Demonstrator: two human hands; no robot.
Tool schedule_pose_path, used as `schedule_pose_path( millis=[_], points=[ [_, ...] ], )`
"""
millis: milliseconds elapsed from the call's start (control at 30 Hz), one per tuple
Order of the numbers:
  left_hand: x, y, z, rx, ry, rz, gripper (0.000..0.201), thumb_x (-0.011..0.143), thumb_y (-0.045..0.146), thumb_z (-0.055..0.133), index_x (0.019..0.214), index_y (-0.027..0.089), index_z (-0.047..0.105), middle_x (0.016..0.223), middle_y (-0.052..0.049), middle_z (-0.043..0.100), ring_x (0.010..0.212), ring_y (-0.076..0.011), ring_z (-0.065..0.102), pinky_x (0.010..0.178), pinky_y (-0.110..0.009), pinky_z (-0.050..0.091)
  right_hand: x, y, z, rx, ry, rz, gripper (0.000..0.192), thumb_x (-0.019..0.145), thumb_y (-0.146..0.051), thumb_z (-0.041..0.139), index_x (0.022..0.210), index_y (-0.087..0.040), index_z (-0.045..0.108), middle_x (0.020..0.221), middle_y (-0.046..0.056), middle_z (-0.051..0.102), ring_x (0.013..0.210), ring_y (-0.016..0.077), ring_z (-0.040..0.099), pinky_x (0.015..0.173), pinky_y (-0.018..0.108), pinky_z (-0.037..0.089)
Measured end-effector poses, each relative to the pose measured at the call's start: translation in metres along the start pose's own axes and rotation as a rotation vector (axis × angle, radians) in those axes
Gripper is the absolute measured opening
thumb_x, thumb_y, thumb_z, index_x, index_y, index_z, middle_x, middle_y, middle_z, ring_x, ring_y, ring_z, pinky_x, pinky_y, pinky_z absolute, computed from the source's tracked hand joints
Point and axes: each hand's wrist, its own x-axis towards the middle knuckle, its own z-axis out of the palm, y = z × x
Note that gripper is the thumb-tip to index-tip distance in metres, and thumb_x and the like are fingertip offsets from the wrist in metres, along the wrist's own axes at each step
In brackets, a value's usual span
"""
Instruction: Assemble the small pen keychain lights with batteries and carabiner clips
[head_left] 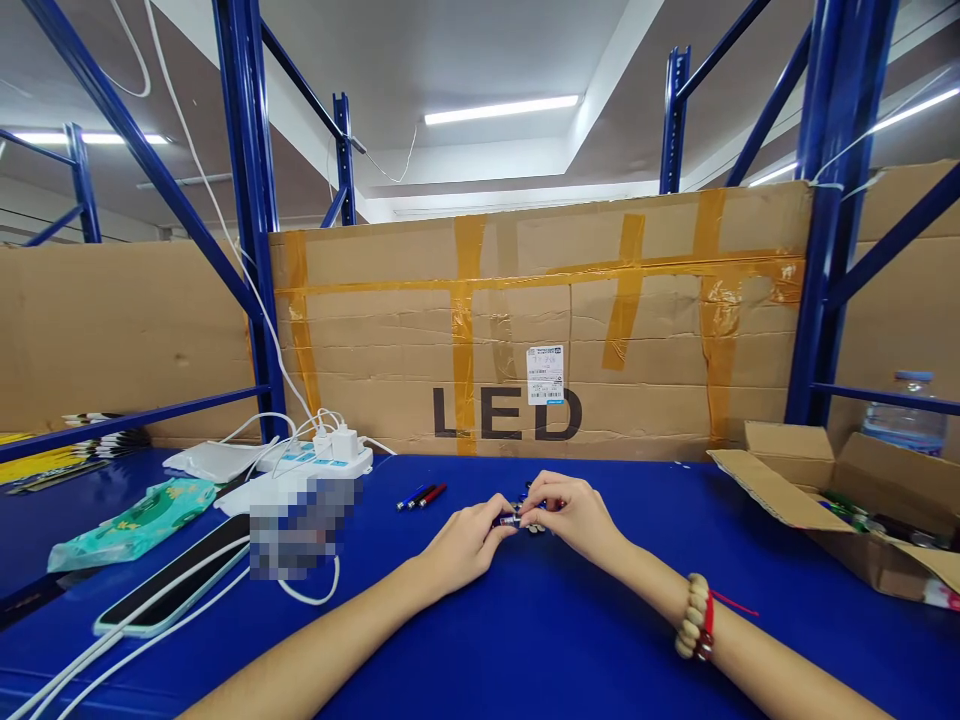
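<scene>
My left hand (469,540) is closed, its thumb and fingers pinching a small dark-blue tube (505,520) with a silvery end. Close against that end, my right hand (574,515) has thumb and forefinger pinched together; whatever sits between these fingertips is too small to make out. Just below the fingertips lie several small round silvery pieces (535,529), partly covered by the right hand. Farther back on the blue table (480,640), left of my hands, three short tubes (421,497) in blue, black and red lie side by side.
At the left are a white power strip (352,460) with plugs and cables, a phone (176,580) and a green tissue pack (135,520). An open cardboard box (847,550) stands at the right, near a water bottle (906,415). Taped cardboard (390,340) walls the back.
</scene>
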Motion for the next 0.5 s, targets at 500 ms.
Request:
schedule_pose_path(
  millis=[500],
  points=[
    [0.001, -0.005, 0.012, 0.098, 0.138, 0.028, 0.007, 0.087, 0.016, 0.041, 0.086, 0.021, 0.046, 0.093, -0.004, 0.065, 0.086, -0.0191, 0.062, 0.073, -0.028, 0.047, -0.001, -0.014, 0.003, 0.518, -0.286, 0.617, 0.042, 0.059, -0.057, 0.069, 0.066, -0.015, 0.067, 0.042, -0.006, 0.042, 0.041, 0.0041, 0.033, 0.038, 0.017, 0.022]
  ],
)
